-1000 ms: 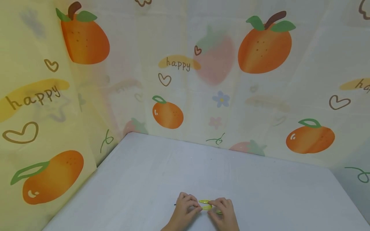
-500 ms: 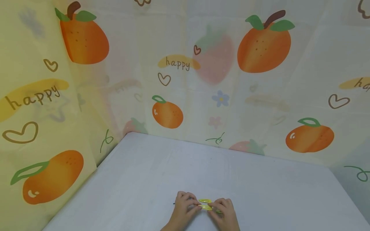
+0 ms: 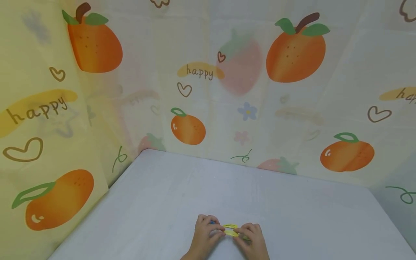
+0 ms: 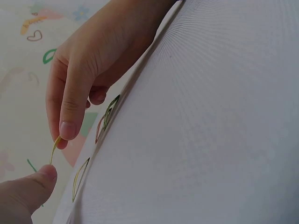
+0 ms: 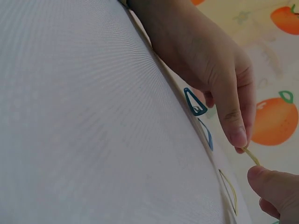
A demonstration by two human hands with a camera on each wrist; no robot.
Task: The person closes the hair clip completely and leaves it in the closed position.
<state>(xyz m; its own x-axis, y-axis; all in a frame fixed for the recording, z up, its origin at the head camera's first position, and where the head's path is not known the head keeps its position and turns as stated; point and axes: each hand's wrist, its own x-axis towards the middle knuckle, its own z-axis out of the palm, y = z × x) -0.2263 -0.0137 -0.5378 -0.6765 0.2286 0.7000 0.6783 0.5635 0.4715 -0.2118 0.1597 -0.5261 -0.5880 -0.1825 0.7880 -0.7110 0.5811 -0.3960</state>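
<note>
A yellow snap hair clip (image 3: 232, 234) is stretched between my two hands, just above the table. The left hand (image 3: 207, 231) pinches its left end between thumb and fingertips. At the other end the right hand (image 3: 251, 236) pinches it the same way. Seen edge-on in the left wrist view, the held clip (image 4: 53, 150) looks like a thin curved strip between the fingertips. A second yellow snap clip (image 3: 230, 226) lies on the table right behind it, and shows as a narrow loop (image 5: 228, 191) in the right wrist view.
Beyond the right hand lie a green clip (image 4: 111, 111) and an orange-red clip (image 4: 98, 130). Near the left hand are a dark blue clip (image 5: 195, 103) and a lighter blue clip (image 5: 208, 135). A fruit-printed curtain (image 3: 208, 94) borders the white table (image 3: 182, 187).
The left hand has shifted slightly left, and a blue clip now shows between its fingers. The right fingertips have come off the far yellow clip's end, which now shows more fully.
</note>
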